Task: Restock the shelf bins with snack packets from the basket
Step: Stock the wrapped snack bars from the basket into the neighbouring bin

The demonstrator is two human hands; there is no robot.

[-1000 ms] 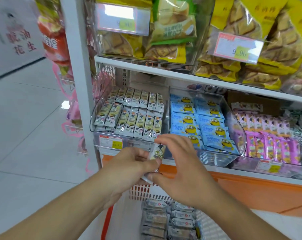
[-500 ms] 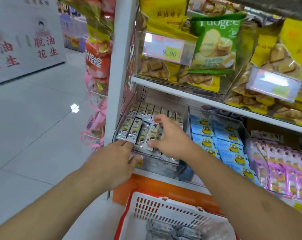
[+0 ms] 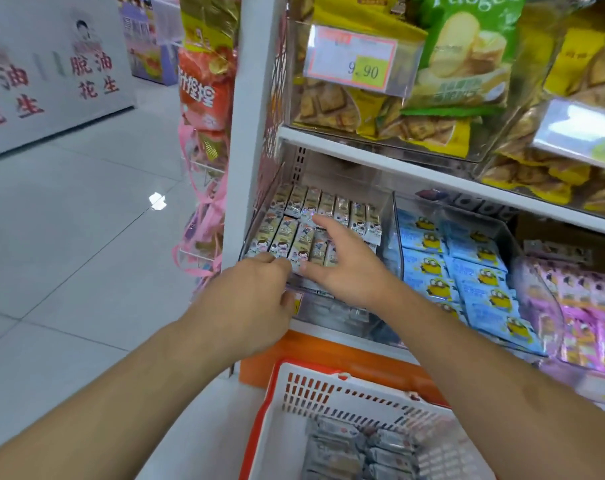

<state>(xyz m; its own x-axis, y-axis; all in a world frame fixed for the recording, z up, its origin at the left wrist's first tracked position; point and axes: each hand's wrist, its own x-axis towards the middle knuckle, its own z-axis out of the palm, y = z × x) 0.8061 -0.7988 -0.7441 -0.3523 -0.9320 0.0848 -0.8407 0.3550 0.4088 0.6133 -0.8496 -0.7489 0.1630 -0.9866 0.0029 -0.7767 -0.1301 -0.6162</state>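
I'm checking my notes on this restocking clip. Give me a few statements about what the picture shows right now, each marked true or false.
1. The right hand lies spread on the beige snack packets in the clear bin. True.
2. The basket is empty. False: wrapped packets lie in it.
3. The blue packets fill the bin to the right of the beige ones. True.
4. The price tag on the upper shelf reads 5.50. False: it reads 9.90.
5. The left hand hangs by the basket. False: it is at the bin's front edge.

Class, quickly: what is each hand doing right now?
Left hand: fingers curled at the clear bin's front edge; grip cannot be told.
Right hand: open, fingers spread on packets.
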